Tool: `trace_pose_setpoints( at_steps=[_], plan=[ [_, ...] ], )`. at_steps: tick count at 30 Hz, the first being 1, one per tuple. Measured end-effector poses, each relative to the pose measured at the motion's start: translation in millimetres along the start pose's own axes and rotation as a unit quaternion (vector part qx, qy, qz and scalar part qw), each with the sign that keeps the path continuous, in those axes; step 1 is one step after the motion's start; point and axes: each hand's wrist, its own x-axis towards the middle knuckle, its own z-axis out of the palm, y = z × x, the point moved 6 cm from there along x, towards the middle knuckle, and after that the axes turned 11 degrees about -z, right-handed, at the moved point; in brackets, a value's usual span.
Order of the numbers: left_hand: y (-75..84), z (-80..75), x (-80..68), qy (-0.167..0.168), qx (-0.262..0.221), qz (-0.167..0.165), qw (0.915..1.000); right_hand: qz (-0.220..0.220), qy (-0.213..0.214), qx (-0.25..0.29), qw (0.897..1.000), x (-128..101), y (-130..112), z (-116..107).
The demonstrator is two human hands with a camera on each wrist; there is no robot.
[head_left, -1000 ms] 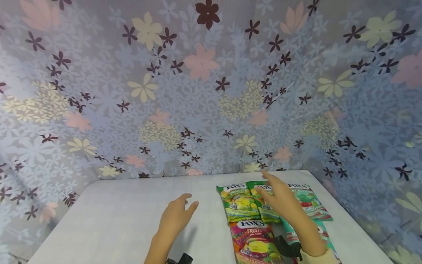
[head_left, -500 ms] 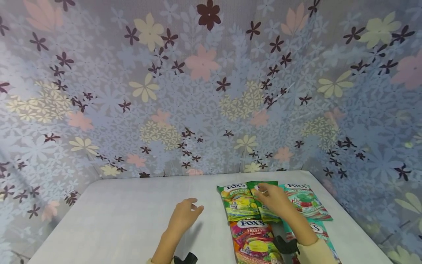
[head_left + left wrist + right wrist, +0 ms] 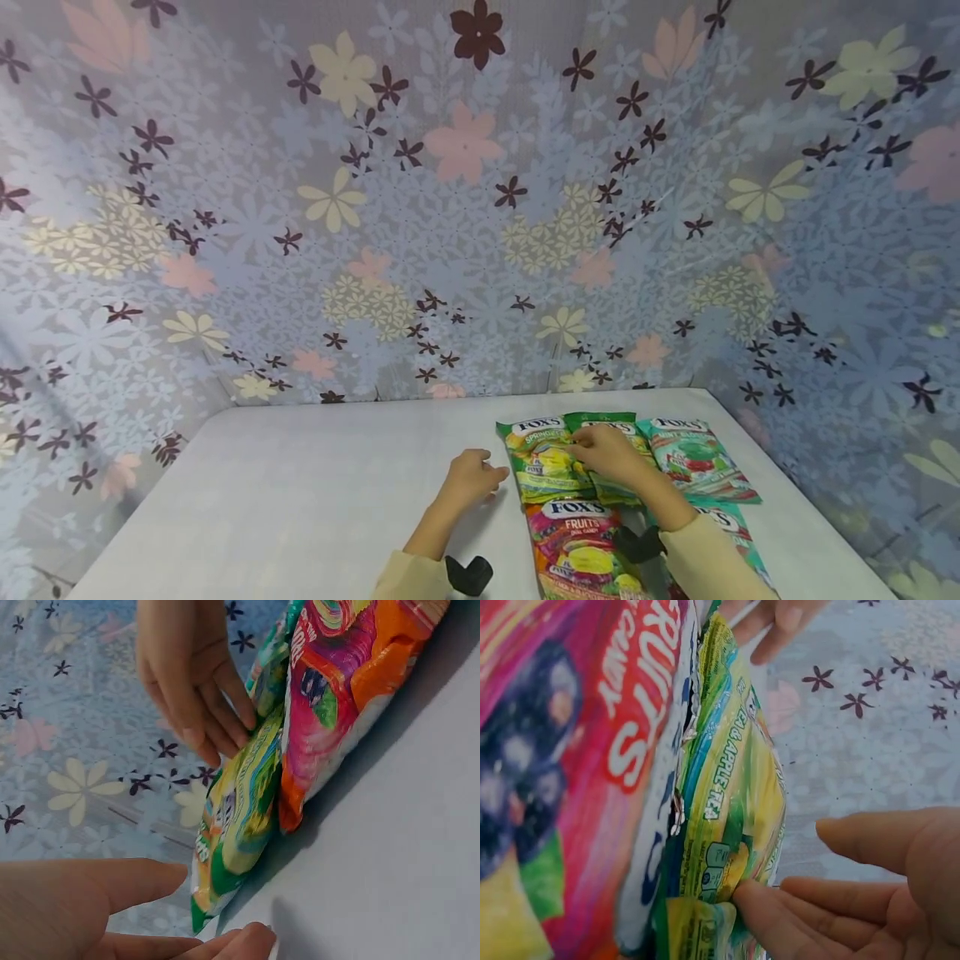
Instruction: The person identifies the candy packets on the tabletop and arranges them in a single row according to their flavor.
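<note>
Currently, a glossy green-and-yellow plastic Fox's candy bag (image 3: 543,471) lies right of centre in the lower part of the head view, flat on the white bench (image 3: 300,500). Its right side meets a second green-and-yellow Fox's bag (image 3: 609,492), and its bottom meets a red-and-purple Fox's Fruits bag (image 3: 573,546). Both hands look relaxed and grip nothing: the left hand (image 3: 471,479) waits just beside the outer edge, fingers slightly bent, while the right hand (image 3: 609,454) lies over the seam between the green bags. That seam seems the likeliest trouble: if the right fingertips catch both edges, the neighbour could come along too. The slick wrapper might also slip or sag if only one side were taken, and its bottom edge could drag the Fruits bag. At lower centre, the right wrist view shows a fingertip against a green wrapper and the thumb clear of it, details the back of the hand hides from the head camera; only the head view plainly lays out the two teal bags (image 3: 697,458) at lower right.
</note>
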Motion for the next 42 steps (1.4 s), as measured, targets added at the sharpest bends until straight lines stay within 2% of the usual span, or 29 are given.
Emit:
trace_pose_setpoints(
  at_steps=[6,11,20,29,36,42],
  plan=[
    [1.9,11.2,8.9,0.019,0.011,-0.011,0.9997,0.016,-0.010,-0.035,0.999,6.6,1.7,3.4],
    [3.7,15.9,13.1,0.032,0.019,-0.014,0.9992,0.041,-0.019,-0.042,0.998,12.2,8.3,5.8],
    [3.0,21.0,18.0,0.029,0.006,-0.035,0.9989,0.077,-0.050,-0.005,0.996,18.0,21.0,7.2],
    [4.5,26.6,20.9,0.022,-0.006,-0.030,0.9993,0.095,-0.065,0.036,0.993,23.2,30.5,8.4],
    [6.5,29.1,19.3,0.027,0.002,-0.030,0.9992,0.116,-0.041,0.117,0.986,22.6,38.8,9.8],
    [5.0,30.6,21.9,0.026,-0.001,-0.025,0.9994,0.117,-0.003,0.128,0.985,18.6,44.2,11.6]
  ],
)
